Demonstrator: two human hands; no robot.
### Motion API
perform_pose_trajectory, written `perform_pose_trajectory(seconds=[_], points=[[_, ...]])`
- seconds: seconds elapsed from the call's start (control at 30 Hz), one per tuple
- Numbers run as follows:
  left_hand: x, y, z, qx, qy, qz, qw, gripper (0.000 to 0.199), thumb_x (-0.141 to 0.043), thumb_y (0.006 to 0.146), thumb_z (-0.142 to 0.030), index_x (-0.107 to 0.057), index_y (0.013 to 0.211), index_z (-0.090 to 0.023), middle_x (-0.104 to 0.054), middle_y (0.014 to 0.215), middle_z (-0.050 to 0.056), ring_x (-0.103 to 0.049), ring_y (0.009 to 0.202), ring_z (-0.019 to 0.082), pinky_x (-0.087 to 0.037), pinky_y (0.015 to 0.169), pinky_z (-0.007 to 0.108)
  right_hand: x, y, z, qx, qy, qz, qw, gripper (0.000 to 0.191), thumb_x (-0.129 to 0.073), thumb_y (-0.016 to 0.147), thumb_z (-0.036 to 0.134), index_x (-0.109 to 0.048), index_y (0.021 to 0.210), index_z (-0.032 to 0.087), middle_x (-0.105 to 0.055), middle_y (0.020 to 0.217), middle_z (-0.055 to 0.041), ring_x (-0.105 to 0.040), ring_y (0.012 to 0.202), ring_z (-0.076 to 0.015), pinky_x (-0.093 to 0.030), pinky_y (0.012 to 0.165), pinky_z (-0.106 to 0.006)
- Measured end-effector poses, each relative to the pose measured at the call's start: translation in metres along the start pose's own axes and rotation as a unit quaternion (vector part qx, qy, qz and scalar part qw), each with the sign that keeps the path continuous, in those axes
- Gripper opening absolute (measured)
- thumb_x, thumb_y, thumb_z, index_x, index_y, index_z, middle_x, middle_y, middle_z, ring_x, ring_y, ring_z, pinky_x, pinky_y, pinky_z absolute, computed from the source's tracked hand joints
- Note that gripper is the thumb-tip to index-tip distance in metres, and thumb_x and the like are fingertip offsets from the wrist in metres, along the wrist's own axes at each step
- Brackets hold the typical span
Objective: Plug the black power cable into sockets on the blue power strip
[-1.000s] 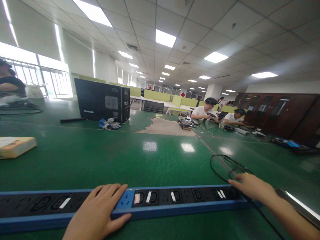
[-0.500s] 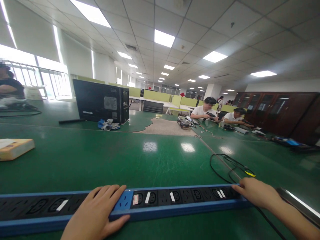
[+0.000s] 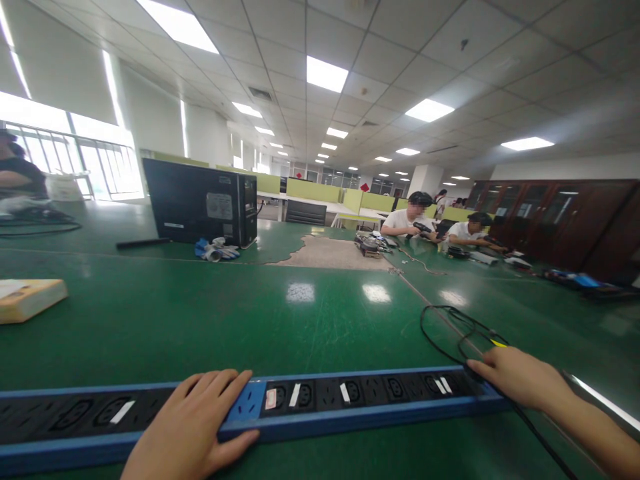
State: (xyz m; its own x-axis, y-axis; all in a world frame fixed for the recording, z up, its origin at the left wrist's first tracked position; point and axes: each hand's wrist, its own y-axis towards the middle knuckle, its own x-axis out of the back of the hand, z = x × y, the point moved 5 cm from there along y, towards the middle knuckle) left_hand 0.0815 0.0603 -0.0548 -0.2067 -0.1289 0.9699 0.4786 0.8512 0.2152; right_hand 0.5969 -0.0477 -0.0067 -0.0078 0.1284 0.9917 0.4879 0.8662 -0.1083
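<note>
A long blue power strip [image 3: 370, 419] with black sockets and white stickers lies across the near table. Over its left part, my left hand [image 3: 193, 423] is closed around the strip, fingers across the top and thumb along the near side. My right hand [image 3: 523, 377] is at the strip's right end, thumb against its far corner, fingers curled and partly hidden. Beside that hand, a black cord [image 3: 425, 330] with a yellow tag [image 3: 499, 343] is looped on the table. A length of cord also runs from under the hand toward the lower right.
On the green table [image 3: 340, 320] stand a black computer case [image 3: 193, 203], gloves [image 3: 216, 250] and a yellow-orange box [image 3: 33, 300]. Parts [image 3: 373, 245] lie farther back. A person [image 3: 407, 220] holds a power tool across the table; others sit nearby. A dark, bright-edged object [image 3: 605, 400] lies at right.
My right hand has shifted slightly up and to the right at the strip's end, its thumb moving to the far corner. My left hand and the power strip look unmoved.
</note>
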Motion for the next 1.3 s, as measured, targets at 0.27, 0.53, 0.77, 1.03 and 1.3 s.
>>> perform_pose_trajectory(seconds=[0.27,0.53,0.77,1.03,1.3], points=[[0.001,-0.001,-0.001,-0.002,0.003,0.007,1.0,0.065,-0.059,0.076,-0.059,-0.058,0.131,-0.024,-0.061,0.128,0.01,-0.053,0.117,0.033,-0.037,0.104,0.05,0.018,-0.014,0.025,0.1,0.132,-0.013,0.986,0.059,-0.031,0.088,0.065,-0.061,0.06,0.022,-0.068,0.068,-0.0059,-0.063,0.068,-0.0228,-0.04,0.061,-0.031],[-0.002,-0.002,0.0,-0.025,0.004,-0.031,0.999,0.064,-0.059,0.076,-0.062,-0.06,0.128,-0.024,-0.063,0.124,0.009,-0.055,0.113,0.032,-0.038,0.102,0.049,0.005,-0.02,0.063,0.12,0.205,-0.051,0.97,0.04,-0.039,0.085,0.055,-0.058,0.073,0.022,-0.067,0.072,-0.0038,-0.061,0.07,-0.0203,-0.041,0.061,-0.028],[-0.004,-0.002,0.001,-0.032,0.016,-0.034,0.999,0.065,-0.057,0.077,-0.062,-0.059,0.129,-0.023,-0.063,0.124,0.01,-0.055,0.113,0.032,-0.037,0.101,0.049,0.002,-0.027,0.098,0.117,0.165,-0.072,0.977,0.032,-0.042,0.086,0.046,-0.051,0.067,0.022,-0.064,0.068,-0.0047,-0.056,0.066,-0.0187,-0.035,0.058,-0.027],[-0.003,-0.002,0.001,-0.023,0.007,-0.031,0.999,0.065,-0.06,0.076,-0.062,-0.06,0.129,-0.025,-0.063,0.124,0.008,-0.055,0.113,0.031,-0.037,0.102,0.047,-0.008,-0.022,0.111,0.101,0.13,-0.077,0.983,0.024,-0.047,0.086,0.035,-0.054,0.068,0.02,-0.068,0.073,-0.0079,-0.06,0.072,-0.0219,-0.033,0.061,-0.029],[-0.002,-0.002,0.0,-0.014,0.004,-0.016,1.0,0.066,-0.058,0.076,-0.062,-0.059,0.13,-0.024,-0.062,0.126,0.009,-0.053,0.115,0.032,-0.037,0.103,0.049,-0.004,-0.024,0.112,0.114,0.11,-0.065,0.985,0.025,-0.047,0.088,0.035,-0.06,0.072,0.019,-0.07,0.076,-0.0056,-0.062,0.072,-0.0196,-0.034,0.061,-0.028]])
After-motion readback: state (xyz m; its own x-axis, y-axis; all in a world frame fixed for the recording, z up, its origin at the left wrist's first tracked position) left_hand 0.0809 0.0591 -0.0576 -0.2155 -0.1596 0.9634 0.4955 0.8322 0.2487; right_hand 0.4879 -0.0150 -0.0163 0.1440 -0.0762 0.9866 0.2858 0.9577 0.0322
